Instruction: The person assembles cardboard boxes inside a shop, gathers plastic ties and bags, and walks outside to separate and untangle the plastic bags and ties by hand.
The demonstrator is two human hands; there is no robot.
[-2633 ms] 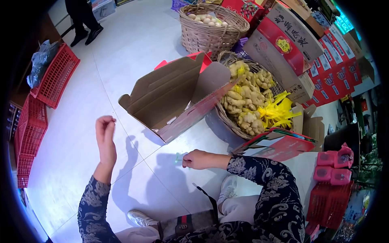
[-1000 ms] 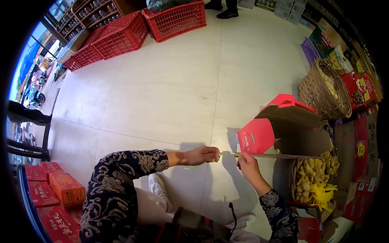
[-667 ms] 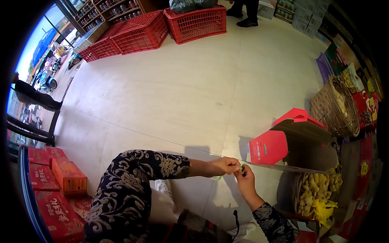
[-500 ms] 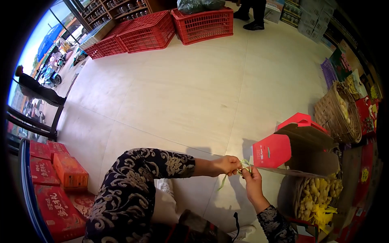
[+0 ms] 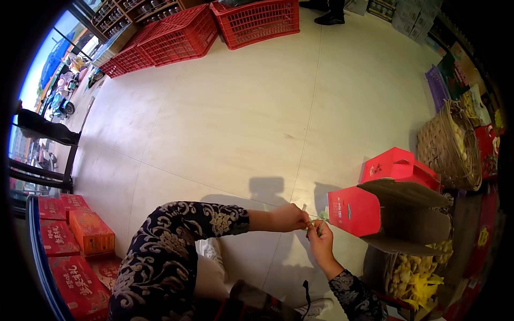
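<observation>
My left hand and my right hand meet low in front of me, both closed in a pinch. Between their fingertips is a thin pale-green ribbon, bunched up and partly hidden by the fingers. Just right of the hands, a red cardboard box stands with its top open. Its brown inside faces me, and a red flap points toward my hands. Behind it a red piece with a handle stands up. Below the box, knobbly yellowish roots fill a container beside a yellow ribbon bow.
Red gift boxes and an orange box sit in a blue-rimmed holder at left. Red plastic crates line the far side near a person's shoes. A woven basket stands at right, by a purple basket.
My hands have drawn closer together and shifted slightly left. The ribbon's hanging tail no longer shows below them; the ribbon is bunched at the fingertips. The view has shifted a little.
</observation>
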